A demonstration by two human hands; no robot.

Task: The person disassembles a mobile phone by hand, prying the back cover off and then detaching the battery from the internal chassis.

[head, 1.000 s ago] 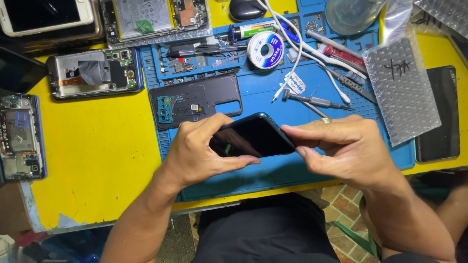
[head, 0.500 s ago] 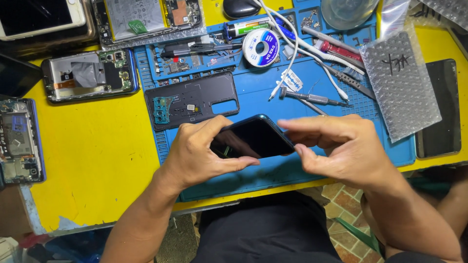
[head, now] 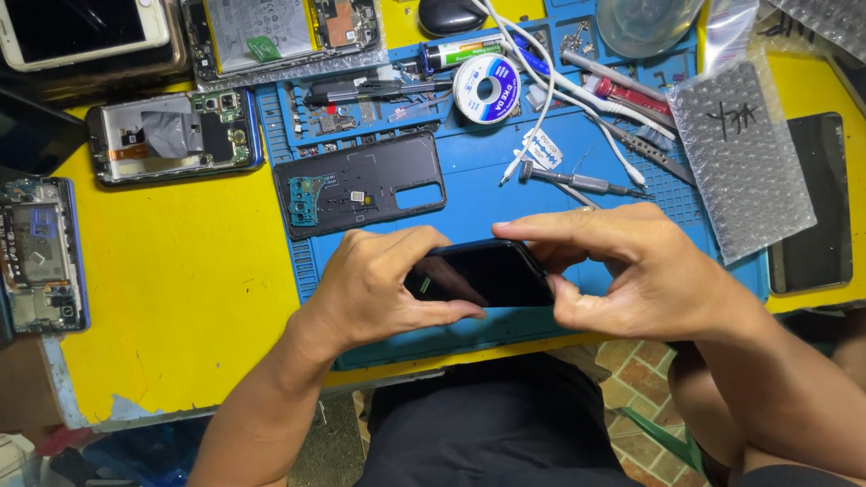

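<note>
Phone: dark phone (head: 483, 275), screen up and unlit, held just above the near edge of the blue mat (head: 631, 194), between your 2 hands.
Long axis: it runs left to right and tilts slightly, the left end lower and nearer you, the right end farther.
Left hand: your left hand (head: 379, 289) wraps the left end, thumb along the near edge, fingers curled over the far edge; clamped on the phone.
Right hand: your right hand (head: 645, 275) takes the right end, forefinger stretched along the far edge toward the left hand, thumb pressing the near right corner; clamped too.
Nearer hand: both touch it; the right hand's forefinger covers more of the far edge.
Behind the phone: black back cover (head: 361, 185) lies flat on the mat, apart from your knuckles.
Right of it: screwdriver (head: 577, 180) and white cable (head: 577, 95), near the right forefinger but not touching.
Farther out: opened phone (head: 171, 135) on the yellow table (head: 171, 307), well to the left.
</note>
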